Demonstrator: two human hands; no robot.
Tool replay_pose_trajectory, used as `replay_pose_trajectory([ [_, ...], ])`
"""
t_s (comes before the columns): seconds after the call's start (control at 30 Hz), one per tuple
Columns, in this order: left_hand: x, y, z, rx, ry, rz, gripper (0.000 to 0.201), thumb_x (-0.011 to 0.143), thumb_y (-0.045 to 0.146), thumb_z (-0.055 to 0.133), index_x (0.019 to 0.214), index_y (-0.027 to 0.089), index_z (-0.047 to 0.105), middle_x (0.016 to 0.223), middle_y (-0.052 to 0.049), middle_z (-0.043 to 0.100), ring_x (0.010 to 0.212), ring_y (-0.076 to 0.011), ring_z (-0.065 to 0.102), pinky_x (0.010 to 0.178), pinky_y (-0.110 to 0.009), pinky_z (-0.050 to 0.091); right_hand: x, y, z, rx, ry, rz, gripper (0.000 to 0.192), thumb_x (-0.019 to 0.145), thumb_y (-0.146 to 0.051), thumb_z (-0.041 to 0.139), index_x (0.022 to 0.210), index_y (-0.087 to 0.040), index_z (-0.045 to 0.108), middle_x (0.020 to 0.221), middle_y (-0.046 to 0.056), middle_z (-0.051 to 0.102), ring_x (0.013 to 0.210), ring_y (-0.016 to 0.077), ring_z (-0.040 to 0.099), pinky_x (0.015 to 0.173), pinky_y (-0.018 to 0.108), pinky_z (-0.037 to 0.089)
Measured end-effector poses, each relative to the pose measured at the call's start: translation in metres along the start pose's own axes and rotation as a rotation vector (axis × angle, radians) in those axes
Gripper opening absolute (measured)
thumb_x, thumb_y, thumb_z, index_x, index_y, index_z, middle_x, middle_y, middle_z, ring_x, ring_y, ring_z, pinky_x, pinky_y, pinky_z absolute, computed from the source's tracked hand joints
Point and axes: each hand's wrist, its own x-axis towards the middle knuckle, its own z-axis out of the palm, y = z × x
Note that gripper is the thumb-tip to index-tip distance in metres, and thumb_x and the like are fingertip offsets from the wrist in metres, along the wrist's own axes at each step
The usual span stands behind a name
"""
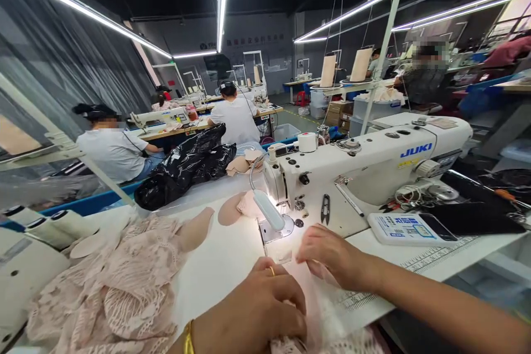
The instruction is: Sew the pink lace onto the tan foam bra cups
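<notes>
A: Start at the left. What lies on the table (224,265)?

B: A heap of pale pink lace (120,287) at the near left, with a few white thread cones (50,227) lying behind it. Beyond those sits a black plastic bag (186,166), and some beige foam cups (232,207) rest near the middle of the white top.

A: And the hands?

B: The left hand (257,310) is curled, fingers bent down onto a strip of thin pink fabric (307,287), a ring on one finger and a gold bangle at the wrist. The right hand (332,257) is just beside it, fingers pinched on the same strip. The fabric lies flat on the table in front of the needle, lit by a small lamp (269,210).

A: What is behind them?

B: A white sewing machine (365,166), with black snips (326,207) leaning on its body. To its right lie a white control panel (400,228) and a dark phone (431,227).

A: The room?

B: Dark ceiling with long light strips (222,0). On the left, two people sit at other sewing tables (199,124) with their backs turned; at the far right another person sits by tall thread cones (360,63).
</notes>
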Motion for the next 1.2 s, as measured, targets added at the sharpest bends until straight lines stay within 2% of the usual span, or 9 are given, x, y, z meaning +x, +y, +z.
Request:
replay_pose_trajectory([
  [0.07,0.014,-0.013,-0.009,0.307,-0.1,0.027,0.027,0.066,-0.003,0.067,0.071,0.024,0.07,0.109,-0.002,0.073,0.1,-0.0272,0.068,0.11,-0.053,0.032,0.02,0.022,-0.001,-0.236,-0.113,-0.154,0.03,0.1,-0.008,0.045,0.096,-0.027,0.069,0.092,0.003,0.074,0.091,0.0212,0.058,0.083,0.037,0.04],
  [0.13,0.027,-0.027,-0.017,0.554,-0.17,0.026,0.024,0.064,-0.005,0.065,0.064,0.019,0.062,0.116,-0.002,0.069,0.099,-0.0253,0.067,0.104,-0.051,0.035,0.033,0.039,0.002,-0.352,-0.18,-0.2,0.031,0.101,-0.01,0.045,0.084,-0.025,0.067,0.091,0.003,0.074,0.092,0.0212,0.056,0.079,0.035,0.037],
  [0.17,0.032,-0.033,-0.021,0.596,-0.184,0.012,0.023,0.065,-0.004,0.067,0.062,0.018,0.06,0.115,-0.002,0.069,0.097,-0.0244,0.067,0.101,-0.049,0.036,0.036,0.045,0.004,-0.371,-0.192,-0.196,0.031,0.1,-0.009,0.046,0.083,-0.024,0.067,0.092,0.003,0.074,0.093,0.0211,0.056,0.078,0.034,0.036],
  [0.27,0.039,-0.04,-0.026,0.611,-0.191,-0.035,0.021,0.069,0.0,0.068,0.062,0.018,0.059,0.11,0.0,0.067,0.091,-0.0215,0.067,0.098,-0.046,0.037,0.034,0.052,0.004,-0.348,-0.189,-0.131,0.029,0.093,-0.002,0.048,0.087,-0.022,0.068,0.099,0.002,0.075,0.097,0.0206,0.057,0.081,0.035,0.035],
  [0.5,0.038,-0.036,-0.028,0.613,-0.173,-0.062,0.022,0.068,-0.003,0.061,0.066,0.018,0.057,0.115,0.001,0.067,0.097,-0.0221,0.068,0.099,-0.045,0.035,0.027,0.053,-0.002,-0.272,-0.192,-0.013,0.036,0.088,0.0,0.046,0.092,-0.025,0.072,0.099,0.003,0.076,0.095,0.0221,0.059,0.086,0.036,0.038],
  [0.73,0.041,-0.044,-0.035,0.556,-0.115,0.01,0.023,0.07,0.0,0.06,0.068,0.022,0.065,0.11,-0.001,0.071,0.094,-0.0223,0.066,0.093,-0.038,0.038,0.03,0.058,0.004,-0.318,-0.146,0.012,0.038,0.085,0.003,0.048,0.093,-0.025,0.072,0.095,0.003,0.075,0.09,0.022,0.057,0.082,0.034,0.038],
  [0.87,0.042,-0.047,-0.038,0.567,-0.15,-0.029,0.015,0.07,0.005,0.063,0.067,0.02,0.061,0.115,0.0,0.07,0.1,-0.0237,0.065,0.095,-0.04,0.035,0.028,0.06,0.006,-0.356,-0.135,0.008,0.037,0.084,0.004,0.048,0.094,-0.023,0.071,0.093,0.003,0.074,0.089,0.0214,0.056,0.08,0.033,0.038],
  [1.03,0.042,-0.048,-0.04,0.603,-0.174,-0.042,0.014,0.071,0.008,0.064,0.066,0.019,0.058,0.114,0.003,0.071,0.094,-0.0216,0.065,0.092,-0.04,0.034,0.027,0.06,0.007,-0.367,-0.149,0.004,0.035,0.082,0.005,0.047,0.09,-0.021,0.068,0.092,0.001,0.074,0.086,0.0201,0.054,0.08,0.033,0.038],
  [1.2,0.042,-0.047,-0.04,0.652,-0.178,-0.007,0.016,0.071,0.006,0.065,0.07,0.022,0.065,0.11,0.004,0.071,0.091,-0.0194,0.065,0.09,-0.037,0.036,0.027,0.06,0.008,-0.352,-0.149,-0.012,0.037,0.087,0.004,0.046,0.095,-0.022,0.071,0.094,0.003,0.074,0.087,0.021,0.056,0.082,0.034,0.041],
])
